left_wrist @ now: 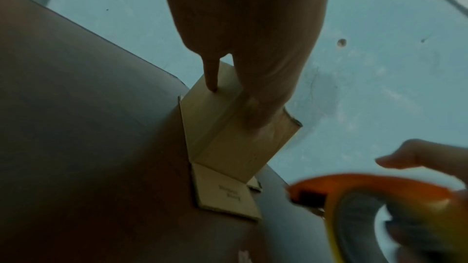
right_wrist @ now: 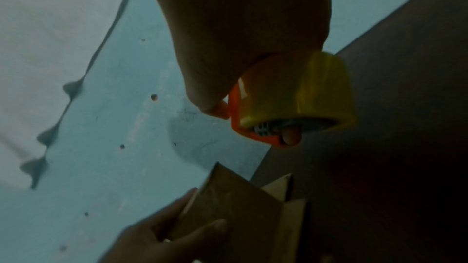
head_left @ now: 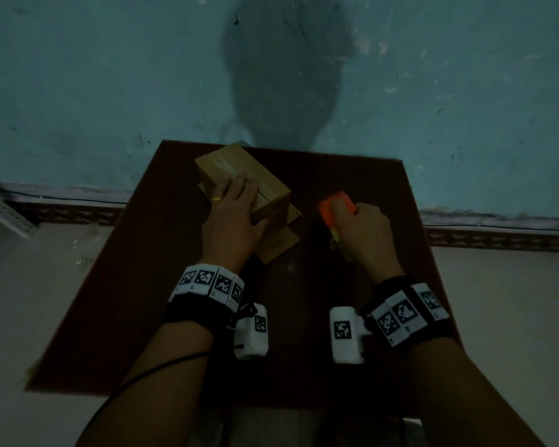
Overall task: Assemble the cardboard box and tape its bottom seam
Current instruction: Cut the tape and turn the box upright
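Note:
A small cardboard box (head_left: 265,183) stands on the dark brown table (head_left: 175,317), left of centre, with its open flaps (head_left: 276,245) spread on the table beneath it. A pale strip runs along the seam on its upper face. My left hand (head_left: 233,217) holds the box, fingers laid over the top and thumb against the near side (left_wrist: 253,119). To the right, my right hand (head_left: 362,233) grips an orange tape dispenser (head_left: 334,204) carrying a yellowish tape roll (right_wrist: 303,91). The dispenser hangs just above the table, a short gap away from the box (right_wrist: 235,207).
The table backs onto a teal wall (head_left: 110,75). A white perforated metal frame (head_left: 4,211) stands on the pale floor at the far left. A black cable (head_left: 142,375) runs beside my left forearm.

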